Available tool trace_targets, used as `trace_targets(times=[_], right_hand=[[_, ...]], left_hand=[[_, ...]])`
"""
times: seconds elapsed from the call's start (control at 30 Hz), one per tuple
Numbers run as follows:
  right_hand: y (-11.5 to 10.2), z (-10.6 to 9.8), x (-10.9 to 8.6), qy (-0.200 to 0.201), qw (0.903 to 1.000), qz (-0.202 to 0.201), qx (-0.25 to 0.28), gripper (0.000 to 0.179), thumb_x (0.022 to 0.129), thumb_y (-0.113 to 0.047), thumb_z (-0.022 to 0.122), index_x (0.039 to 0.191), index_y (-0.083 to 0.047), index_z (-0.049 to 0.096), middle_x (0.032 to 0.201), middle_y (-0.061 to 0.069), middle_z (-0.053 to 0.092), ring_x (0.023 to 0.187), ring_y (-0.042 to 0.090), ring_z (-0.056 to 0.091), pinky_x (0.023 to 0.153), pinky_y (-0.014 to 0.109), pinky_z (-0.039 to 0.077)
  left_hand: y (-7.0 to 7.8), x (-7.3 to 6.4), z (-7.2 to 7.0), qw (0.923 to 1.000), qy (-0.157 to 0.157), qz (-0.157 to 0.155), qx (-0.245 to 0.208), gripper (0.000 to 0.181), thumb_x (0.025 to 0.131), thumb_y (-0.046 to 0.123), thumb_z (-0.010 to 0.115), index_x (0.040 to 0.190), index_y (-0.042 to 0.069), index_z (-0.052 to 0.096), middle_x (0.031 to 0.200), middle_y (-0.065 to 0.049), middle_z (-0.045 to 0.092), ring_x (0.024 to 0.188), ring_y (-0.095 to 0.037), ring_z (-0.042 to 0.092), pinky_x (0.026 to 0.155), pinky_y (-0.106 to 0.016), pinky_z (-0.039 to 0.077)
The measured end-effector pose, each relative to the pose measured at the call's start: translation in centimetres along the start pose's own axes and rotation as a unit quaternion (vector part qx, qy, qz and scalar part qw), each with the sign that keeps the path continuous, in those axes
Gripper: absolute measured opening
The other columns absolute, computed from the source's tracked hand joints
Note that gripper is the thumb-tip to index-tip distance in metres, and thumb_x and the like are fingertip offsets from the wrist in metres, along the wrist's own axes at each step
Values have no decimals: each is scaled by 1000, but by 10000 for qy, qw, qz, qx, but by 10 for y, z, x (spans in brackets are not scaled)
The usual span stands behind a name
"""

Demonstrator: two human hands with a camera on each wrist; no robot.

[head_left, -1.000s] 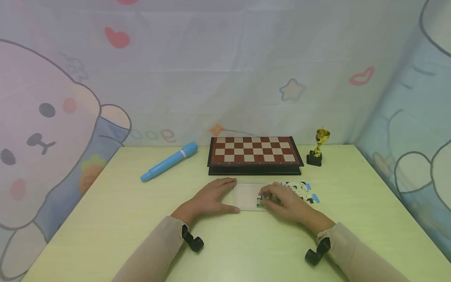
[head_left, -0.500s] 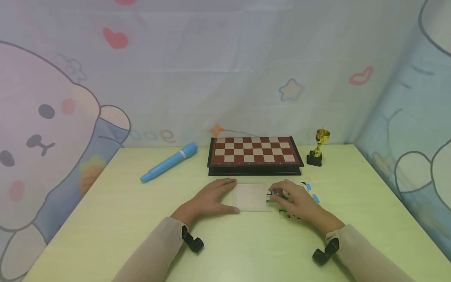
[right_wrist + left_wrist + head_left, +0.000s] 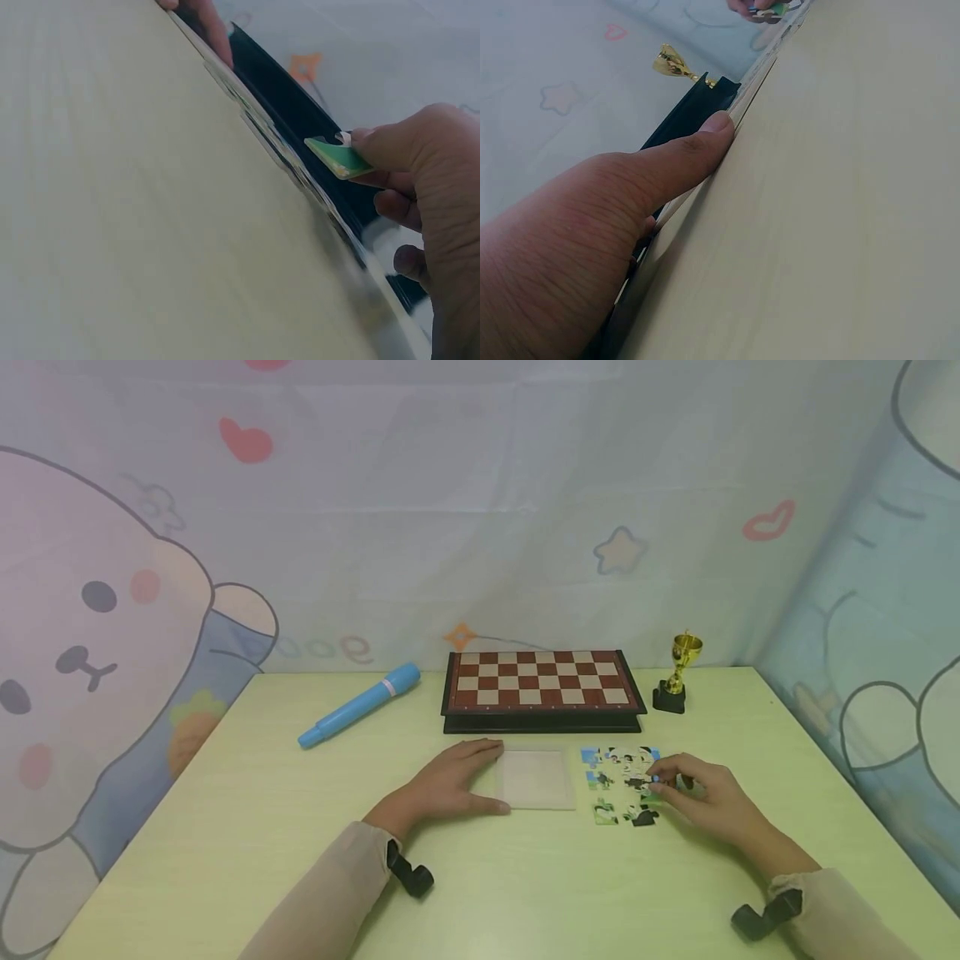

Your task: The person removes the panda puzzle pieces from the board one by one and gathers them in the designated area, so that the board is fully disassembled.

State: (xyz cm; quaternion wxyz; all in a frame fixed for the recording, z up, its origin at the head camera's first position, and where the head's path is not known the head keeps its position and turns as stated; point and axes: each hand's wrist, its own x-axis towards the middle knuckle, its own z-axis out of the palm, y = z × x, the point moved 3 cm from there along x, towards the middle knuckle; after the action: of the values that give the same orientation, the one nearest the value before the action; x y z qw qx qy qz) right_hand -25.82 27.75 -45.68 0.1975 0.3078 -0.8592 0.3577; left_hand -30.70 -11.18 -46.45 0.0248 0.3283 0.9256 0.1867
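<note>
My left hand [image 3: 450, 781] rests at the left side of a shallow whitish puzzle tray [image 3: 536, 781], thumb and fingers stretched out to its left corners. In the left wrist view the thumb [image 3: 697, 146] lies straight along the tray's edge. My right hand [image 3: 712, 797] pinches a jigsaw piece [image 3: 339, 159] with a green part between thumb and fingers, raised over the table in the right wrist view. Just left of that hand lie several loose jigsaw pieces [image 3: 643, 816] printed in blue, green, black and white, spaced a little apart to the right of the tray.
Behind the tray stands a black-edged chessboard box [image 3: 543, 681] with red and white squares. A gold trophy cup [image 3: 678, 668] on a black base is right of it. To its left lies a blue rod-shaped thing [image 3: 360, 706] with a pink band. A printed cloth [image 3: 465, 510] hangs behind.
My right hand has moved from over the tray to the right with the jigsaw piece in its pinch, uncovering the tray's right side and the loose pieces. The left hand has stayed put.
</note>
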Motion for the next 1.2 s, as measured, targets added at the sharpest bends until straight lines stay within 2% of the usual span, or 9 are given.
trace_targets(times=[0.17, 0.27, 0.33, 0.5, 0.6, 0.73, 0.9, 1.2], right_hand=[[13, -18, -15, -107, 9972, 656, 328, 22, 88, -2, 76, 103, -17, 71, 83, -10, 67, 71, 7, 55, 61, 21, 44], [20, -25, -22, -357, 9918, 1010, 693, 17, 91, -3, 74, 104, -13, 71, 84, -6, 68, 73, 10, 59, 64, 20, 48], [23, -27, -26, -572, 9875, 1110, 966, 15, 92, -3, 72, 105, -11, 70, 85, -3, 68, 76, 12, 62, 68, 20, 51], [23, -27, -29, -1103, 9800, 915, 1380, 17, 93, 0, 69, 104, -12, 69, 88, -1, 67, 80, 14, 62, 71, 23, 51], [22, -26, -27, -1273, 9793, 740, 1392, 18, 92, 1, 70, 103, -14, 69, 91, -2, 68, 81, 14, 62, 71, 23, 50], [21, -24, -25, -1316, 9810, 598, 1293, 19, 92, 0, 71, 104, -15, 69, 94, -3, 68, 81, 13, 60, 70, 23, 49], [20, -23, -26, -1339, 9821, 613, 1176, 17, 93, -3, 71, 103, -17, 69, 94, -4, 67, 80, 12, 58, 70, 24, 48], [20, -22, -28, -1315, 9861, 375, 946, 21, 91, -2, 73, 101, -20, 68, 94, -6, 65, 84, 12, 58, 76, 20, 47]], left_hand=[[-1, 0, 0, 10000, 44, 14, 3, 101, 79, 80, 60, 157, 20, 37, 162, 4, 32, 149, -20, 27, 121, -41, 23], [0, -1, 1, 10000, 1, -17, -2, 101, 80, 80, 60, 158, 20, 36, 162, 5, 31, 149, -19, 26, 121, -40, 22], [1, -1, 1, 10000, -10, -20, -17, 101, 80, 80, 60, 158, 20, 36, 162, 5, 31, 149, -19, 26, 121, -40, 22], [1, 0, 0, 10000, -19, 4, 35, 102, 80, 80, 59, 158, 19, 36, 162, 6, 31, 149, -19, 26, 121, -39, 22], [1, 0, -1, 10000, 4, 41, 89, 102, 80, 81, 58, 158, 19, 36, 162, 5, 32, 149, -19, 26, 121, -39, 22], [0, 0, -2, 9999, 61, 52, 87, 102, 80, 80, 59, 157, 19, 37, 162, 4, 33, 149, -19, 27, 121, -40, 23], [0, 0, -1, 10000, 4, 6, 35, 102, 80, 80, 60, 158, 20, 36, 162, 5, 32, 149, -19, 26, 121, -40, 23], [1, 0, 0, 10000, -4, -17, 32, 101, 80, 80, 60, 158, 20, 37, 162, 5, 33, 149, -19, 27, 121, -39, 22]])
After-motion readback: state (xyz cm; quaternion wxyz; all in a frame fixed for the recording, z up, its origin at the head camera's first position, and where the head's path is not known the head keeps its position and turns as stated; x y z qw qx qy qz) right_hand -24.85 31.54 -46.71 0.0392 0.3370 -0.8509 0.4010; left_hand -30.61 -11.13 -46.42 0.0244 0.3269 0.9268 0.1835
